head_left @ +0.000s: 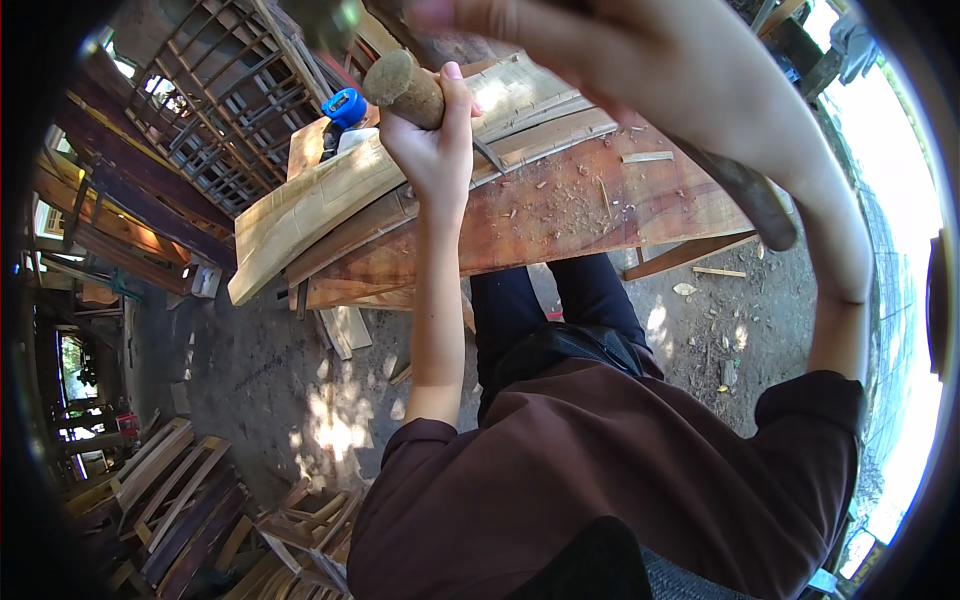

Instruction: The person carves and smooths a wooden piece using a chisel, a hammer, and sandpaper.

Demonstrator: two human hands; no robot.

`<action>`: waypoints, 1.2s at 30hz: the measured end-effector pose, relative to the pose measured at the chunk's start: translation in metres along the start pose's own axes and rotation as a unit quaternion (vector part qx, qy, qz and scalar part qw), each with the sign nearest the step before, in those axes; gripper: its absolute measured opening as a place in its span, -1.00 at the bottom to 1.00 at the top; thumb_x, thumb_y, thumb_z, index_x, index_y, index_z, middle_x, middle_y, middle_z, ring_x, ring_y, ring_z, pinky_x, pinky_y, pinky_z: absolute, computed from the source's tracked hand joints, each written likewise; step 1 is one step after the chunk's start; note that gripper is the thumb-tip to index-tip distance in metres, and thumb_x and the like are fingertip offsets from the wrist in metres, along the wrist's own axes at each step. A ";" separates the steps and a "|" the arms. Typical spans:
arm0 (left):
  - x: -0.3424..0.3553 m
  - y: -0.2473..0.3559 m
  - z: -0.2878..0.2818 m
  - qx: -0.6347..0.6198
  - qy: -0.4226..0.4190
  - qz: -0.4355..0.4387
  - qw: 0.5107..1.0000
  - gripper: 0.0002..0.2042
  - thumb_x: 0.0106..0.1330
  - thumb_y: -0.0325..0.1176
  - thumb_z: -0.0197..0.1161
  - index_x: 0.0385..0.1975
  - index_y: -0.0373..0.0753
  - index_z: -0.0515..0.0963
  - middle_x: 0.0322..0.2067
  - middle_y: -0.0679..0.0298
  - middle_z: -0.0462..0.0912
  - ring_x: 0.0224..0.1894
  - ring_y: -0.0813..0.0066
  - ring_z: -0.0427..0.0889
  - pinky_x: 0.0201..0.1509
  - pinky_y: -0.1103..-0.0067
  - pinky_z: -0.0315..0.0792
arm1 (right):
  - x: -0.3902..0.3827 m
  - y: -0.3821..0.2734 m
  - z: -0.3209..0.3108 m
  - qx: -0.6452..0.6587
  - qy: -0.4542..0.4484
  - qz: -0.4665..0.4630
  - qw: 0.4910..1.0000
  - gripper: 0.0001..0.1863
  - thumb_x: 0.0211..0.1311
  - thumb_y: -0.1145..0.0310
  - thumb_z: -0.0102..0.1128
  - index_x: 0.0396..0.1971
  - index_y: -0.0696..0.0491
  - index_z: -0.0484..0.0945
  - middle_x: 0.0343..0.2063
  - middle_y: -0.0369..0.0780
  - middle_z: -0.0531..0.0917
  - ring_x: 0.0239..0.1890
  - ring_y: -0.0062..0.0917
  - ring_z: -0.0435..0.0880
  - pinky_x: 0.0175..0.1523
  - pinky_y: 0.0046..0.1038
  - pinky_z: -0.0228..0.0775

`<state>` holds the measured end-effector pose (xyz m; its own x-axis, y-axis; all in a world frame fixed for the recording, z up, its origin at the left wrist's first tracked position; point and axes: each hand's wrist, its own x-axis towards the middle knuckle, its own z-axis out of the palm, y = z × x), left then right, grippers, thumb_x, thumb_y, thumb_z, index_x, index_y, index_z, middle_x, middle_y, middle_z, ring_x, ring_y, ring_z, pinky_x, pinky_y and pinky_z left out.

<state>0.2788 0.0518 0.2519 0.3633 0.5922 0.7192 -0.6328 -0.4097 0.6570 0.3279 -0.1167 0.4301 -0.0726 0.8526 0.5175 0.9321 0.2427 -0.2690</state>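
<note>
My left hand [435, 140] is wrapped round the thick wooden handle of a chisel [400, 88], thumb up along its side. Beyond my fingers a strip of its metal blade shows over the workpiece. Under it lies a long, pale, curved wooden board [320, 205] with a second board [550, 140] along its near edge. My right hand [590, 45] is raised close to the camera, above the boards, closed on a hammer-like tool. Its dark handle [750, 200] sticks out below my wrist; a blurred dark shape at the top edge may be its head.
The reddish wooden bench [540, 225] carries wood chips and shavings. A blue-topped object [345, 107] sits behind the pale board. Slatted wooden frames [200, 100] lean at the far left. Curved wooden parts [185, 500] are piled at the lower left. Scraps lie on the floor [700, 310].
</note>
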 end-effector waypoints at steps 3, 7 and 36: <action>0.000 0.003 0.010 0.004 -0.013 -0.008 1.000 -0.83 0.29 -0.47 0.22 -0.51 -0.31 0.39 -0.67 0.33 0.51 -0.62 0.67 0.52 -0.49 0.71 0.39 | -0.001 0.007 0.002 0.119 0.084 0.068 0.987 -0.58 0.38 0.19 0.02 -0.59 0.21 0.42 -0.82 -0.23 0.38 -0.84 -0.59 0.28 -0.70 -0.49 0.11; -0.001 0.002 0.007 0.015 -0.019 0.029 0.999 -0.83 0.28 -0.48 0.23 -0.51 -0.32 0.40 -0.63 0.30 0.52 -0.59 0.67 0.52 -0.46 0.71 0.40 | -0.010 0.038 0.039 0.067 -0.019 0.043 0.997 -0.58 0.40 0.12 -0.04 -0.49 0.20 0.43 -0.80 -0.29 0.43 -0.84 -0.61 0.39 -0.73 -0.53 0.23; -0.047 -0.007 -0.041 -0.179 0.182 -0.058 0.965 -0.89 0.38 -0.39 0.09 -0.34 -0.09 0.29 -0.53 0.44 0.26 -0.43 0.60 0.31 -0.30 0.59 0.30 | -0.223 0.053 0.112 0.459 0.355 0.480 0.659 -0.58 0.45 0.06 -0.20 -0.37 0.16 0.34 -0.77 -0.27 0.30 -0.87 -0.69 0.15 -0.76 -0.66 -0.01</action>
<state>0.2382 0.0554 0.2044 0.2238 0.8507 0.4757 -0.8211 -0.0984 0.5623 0.3537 -0.2424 0.2091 0.8808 0.4655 -0.0865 -0.2021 0.2044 -0.9578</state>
